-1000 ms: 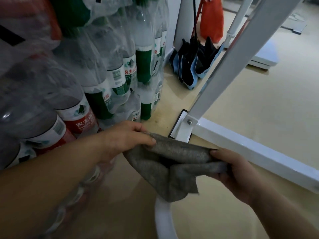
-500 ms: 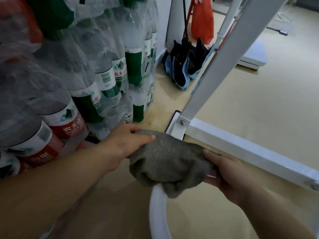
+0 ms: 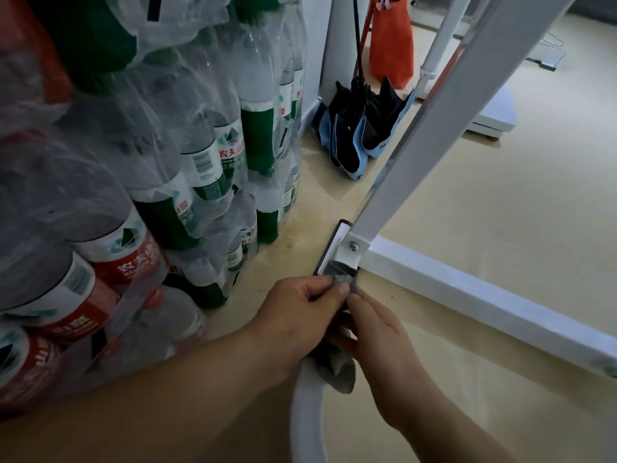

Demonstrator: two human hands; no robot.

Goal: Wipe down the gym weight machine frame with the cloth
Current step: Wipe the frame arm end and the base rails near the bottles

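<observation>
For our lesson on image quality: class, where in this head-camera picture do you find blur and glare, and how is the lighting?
Head view: nearest water bottles at left are blurred; head view: pale sheen along the white floor bar; head view: light dim, shadows soft.

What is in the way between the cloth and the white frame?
Nothing visible. The left hand and right hand pinch the cloth, and its top sits against the frame at its corner joint. The water bottles stand off to the side.
</observation>
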